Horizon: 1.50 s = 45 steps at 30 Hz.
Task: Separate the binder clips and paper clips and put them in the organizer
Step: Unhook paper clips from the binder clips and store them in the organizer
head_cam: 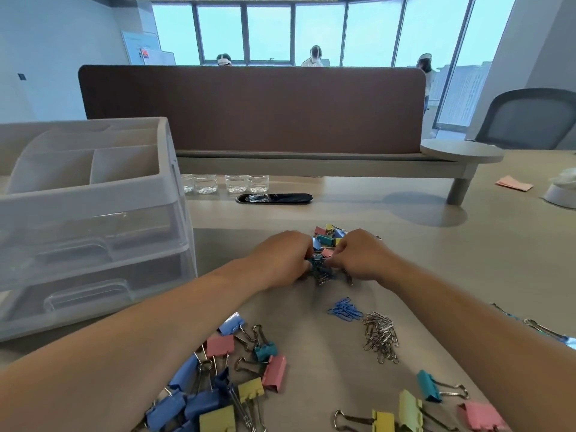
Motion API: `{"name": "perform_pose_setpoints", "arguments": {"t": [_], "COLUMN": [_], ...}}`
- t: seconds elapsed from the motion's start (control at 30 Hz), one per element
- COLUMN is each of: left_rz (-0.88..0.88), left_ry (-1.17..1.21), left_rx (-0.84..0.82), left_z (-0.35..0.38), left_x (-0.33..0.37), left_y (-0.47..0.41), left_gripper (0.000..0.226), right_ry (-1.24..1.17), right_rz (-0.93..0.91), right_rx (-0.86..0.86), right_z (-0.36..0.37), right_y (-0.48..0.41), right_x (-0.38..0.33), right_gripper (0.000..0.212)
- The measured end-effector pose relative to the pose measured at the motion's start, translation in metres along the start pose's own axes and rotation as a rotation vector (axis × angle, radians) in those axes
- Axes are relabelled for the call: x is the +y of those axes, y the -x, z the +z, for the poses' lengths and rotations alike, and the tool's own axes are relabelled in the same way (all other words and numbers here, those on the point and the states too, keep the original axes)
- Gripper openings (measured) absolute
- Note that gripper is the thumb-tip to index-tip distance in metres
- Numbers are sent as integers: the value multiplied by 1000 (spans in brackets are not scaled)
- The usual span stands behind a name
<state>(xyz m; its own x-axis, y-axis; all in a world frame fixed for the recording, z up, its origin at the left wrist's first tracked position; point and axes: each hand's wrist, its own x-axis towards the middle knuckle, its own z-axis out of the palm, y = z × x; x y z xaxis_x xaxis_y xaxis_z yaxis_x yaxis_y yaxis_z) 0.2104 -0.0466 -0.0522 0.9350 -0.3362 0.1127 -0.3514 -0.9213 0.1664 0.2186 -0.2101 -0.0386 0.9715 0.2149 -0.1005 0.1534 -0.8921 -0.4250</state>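
A mixed heap of small coloured binder clips and paper clips lies mid-table. My left hand and my right hand meet over its near side, fingers pinched into a tangle of blue paper clips. Which hand holds what is hidden by the fingers. Nearer me lie a small bunch of blue paper clips, a pile of silver paper clips, and large binder clips in blue, pink, yellow and teal. The translucent organizer with drawers and top compartments stands at the left.
More large binder clips lie at the front right. Water bottles and a black cable slot sit behind the heap under a raised shelf with a brown divider. People sit beyond the divider.
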Motion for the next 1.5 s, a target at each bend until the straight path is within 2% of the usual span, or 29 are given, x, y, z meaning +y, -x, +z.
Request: {"name": "perform_pose_setpoints", "arguments": {"t": [0.17, 0.27, 0.37, 0.5, 0.67, 0.83, 1.0, 1.1, 1.2, 1.37, 1.5], "left_rz": [-7, 3, 22, 13, 32, -11, -54, -85, -111, -114, -61], "left_ry": [89, 153, 139, 124, 180, 175, 139, 136, 155, 73, -25], "left_rx": [105, 135, 88, 113, 112, 106, 15, -13, -44, -175, -137], "left_z": [-3, -9, -13, -10, -15, -17, -16, -16, -16, -4, 2], "left_x": [-4, -3, 1, 6, 20, 19, 14, 15, 17, 20, 20], "left_y": [0, 1, 5, 8, 11, 9, 10, 12, 14, 12, 13], "left_gripper": [7, 20, 33, 28, 21, 22, 16, 16, 16, 21, 25], "right_ry": [-308, -330, -368, -426, -162, 63, 96, 96, 130, 104, 79], "right_rz": [31, -6, -25, -62, -105, -93, -108, -132, -149, -119, -129], "right_rx": [123, 134, 129, 135, 199, 72, 42, 68, 105, 133, 100], "right_z": [-2, -5, -6, -6, -13, -10, 1, 9, 13, 11, 11], "right_y": [2, 7, 12, 17, 18, 19, 19, 17, 15, 14, 17], "right_x": [1, 1, 2, 5, 26, 43, 36, 29, 24, 30, 28], "right_gripper": [24, 17, 22, 19, 17, 10, 14, 19, 16, 25, 17]}}
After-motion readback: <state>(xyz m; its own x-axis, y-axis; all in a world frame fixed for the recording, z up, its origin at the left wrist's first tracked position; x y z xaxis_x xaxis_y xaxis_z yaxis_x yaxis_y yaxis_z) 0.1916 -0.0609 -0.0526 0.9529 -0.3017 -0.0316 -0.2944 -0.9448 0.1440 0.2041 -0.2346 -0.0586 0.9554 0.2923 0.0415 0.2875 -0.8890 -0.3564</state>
